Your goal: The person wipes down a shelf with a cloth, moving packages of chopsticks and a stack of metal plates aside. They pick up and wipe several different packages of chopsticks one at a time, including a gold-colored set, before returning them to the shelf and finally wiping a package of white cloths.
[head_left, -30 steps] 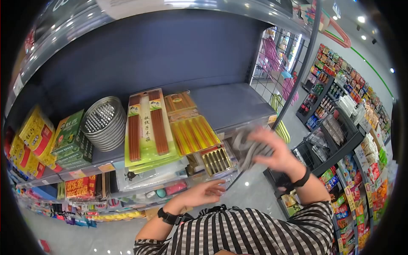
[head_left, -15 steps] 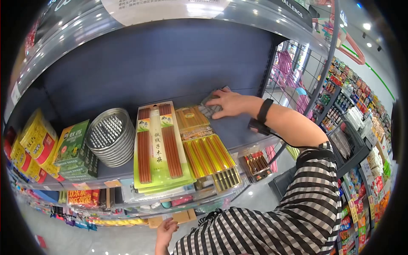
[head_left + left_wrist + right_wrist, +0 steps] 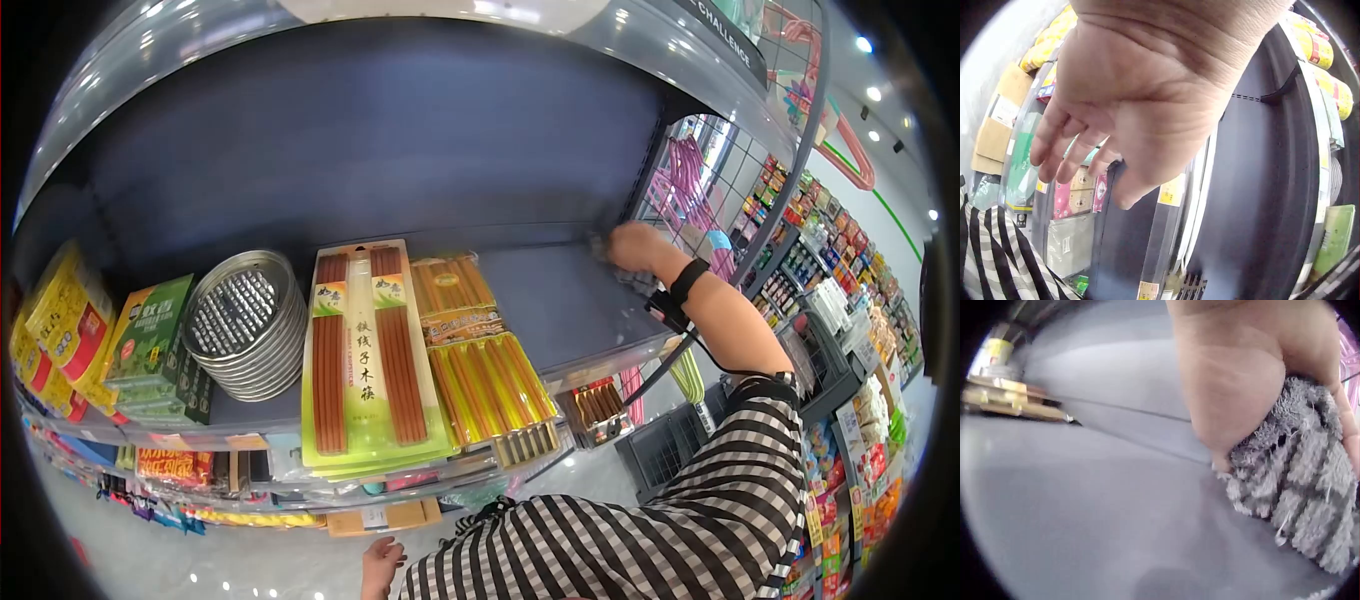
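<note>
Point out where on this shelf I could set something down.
The widest free patch is the shelf board between the yellow chopstick packs and the wire grid side, though the right hand and grey cloth occupy its far right. It is crowded leftward: chopstick cards, metal tins, green boxes.

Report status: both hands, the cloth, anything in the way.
Right hand grips grey cloth at right end of shelf. Left hand open, empty. Chopstick packs farther left, clear of cloth.
</note>
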